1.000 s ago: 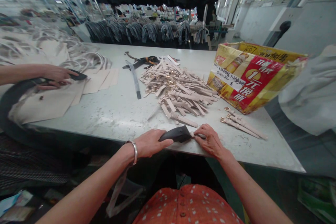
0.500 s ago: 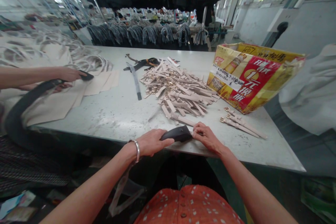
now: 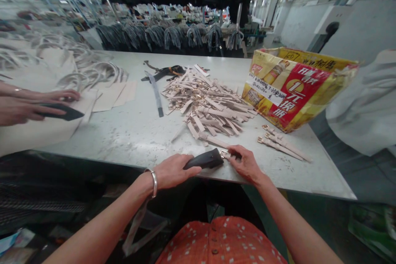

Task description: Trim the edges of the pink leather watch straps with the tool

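the left hand (image 3: 175, 171), with a bracelet (image 3: 154, 183) at its wrist, is curled around a black piece (image 3: 204, 160), thumb along its near side; the right hand (image 3: 246, 164) pinches a pale buckled strap (image 3: 228, 156) between bent fingertips. compared with half a second earlier, the right fingertips stand slightly back from the end of the black piece, and the metal buckle, then largely covered, now shows between the two hands, just beside that end. both hands remain at the near edge of the table (image 3: 123, 132). at left, the co-worker's nearer hand (image 3: 21, 111) now holds a dark pointed piece (image 3: 66, 112); the long black curve seen there before is out of sight. the co-worker's farther hand (image 3: 62, 95) is above pale panels (image 3: 114, 95).

the right fingers hide most of the buckled strap, and the left hand hides the rear of the black piece. a loose strap (image 3: 215, 140) from the pale strap pile (image 3: 210, 103) reaches close behind the right fingers. three finished-looking straps (image 3: 283, 143) lie to the right, before a yellow and red box (image 3: 287, 90). a clear-covered strip (image 3: 154, 93) and a black bundle (image 3: 167, 73) lie beyond, to the left.
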Demonstrator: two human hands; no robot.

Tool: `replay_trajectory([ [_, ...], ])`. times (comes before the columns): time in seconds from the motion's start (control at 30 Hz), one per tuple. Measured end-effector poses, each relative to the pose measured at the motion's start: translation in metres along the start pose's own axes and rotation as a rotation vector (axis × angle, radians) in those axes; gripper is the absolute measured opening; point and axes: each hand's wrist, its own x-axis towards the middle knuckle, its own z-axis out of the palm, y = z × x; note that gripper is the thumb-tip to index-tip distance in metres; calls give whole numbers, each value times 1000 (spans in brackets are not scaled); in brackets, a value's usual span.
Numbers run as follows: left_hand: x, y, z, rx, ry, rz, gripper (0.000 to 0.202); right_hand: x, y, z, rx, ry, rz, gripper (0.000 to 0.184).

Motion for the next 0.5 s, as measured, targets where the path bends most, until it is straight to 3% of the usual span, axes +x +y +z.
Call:
replay_trajectory([
  [0.2,-2,-2,-2,100,54,40,46,0,2,-1,28,-36,16,40],
  [0.5,17,5,-2,174,48,113,46,-1,1,-5,66,-110,13,56],
])
